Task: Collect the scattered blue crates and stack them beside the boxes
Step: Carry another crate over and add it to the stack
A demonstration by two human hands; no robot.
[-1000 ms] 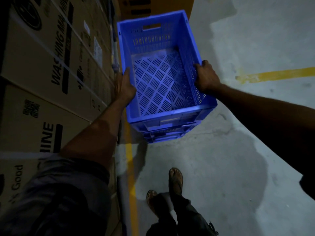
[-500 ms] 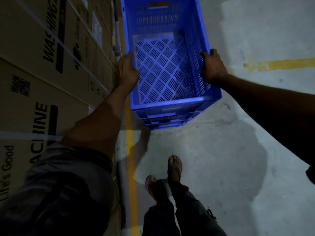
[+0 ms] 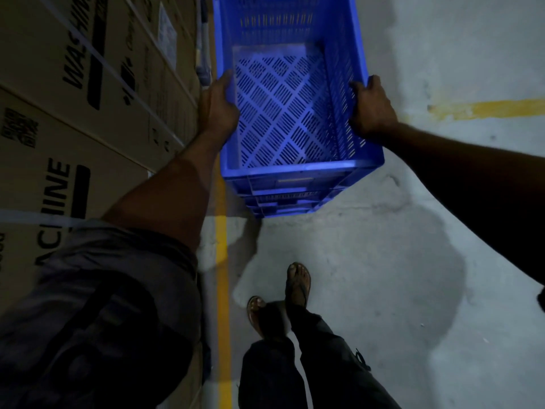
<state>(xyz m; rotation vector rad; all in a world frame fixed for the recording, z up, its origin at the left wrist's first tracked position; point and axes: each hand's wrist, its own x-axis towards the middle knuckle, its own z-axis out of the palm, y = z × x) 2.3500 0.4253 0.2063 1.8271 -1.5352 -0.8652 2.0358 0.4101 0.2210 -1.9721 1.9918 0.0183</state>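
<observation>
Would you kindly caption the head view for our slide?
Left hand and right hand grip the top blue crate beside cardboard boxes.

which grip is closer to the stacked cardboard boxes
Left. The left grip holds the near-side rim of the blue crate, just beside the cardboard boxes; the right grip holds the opposite rim, with the crate between it and them.

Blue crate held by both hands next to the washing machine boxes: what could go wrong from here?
1. The left hand grips the rim of the blue crate on the side facing the washing machine boxes; moving closer could pinch its knuckles against the cardboard.
2. The right hand holds only the opposite rim; if either grip slips, the crate could drop near the sandalled feet, whose toes are bare.
</observation>
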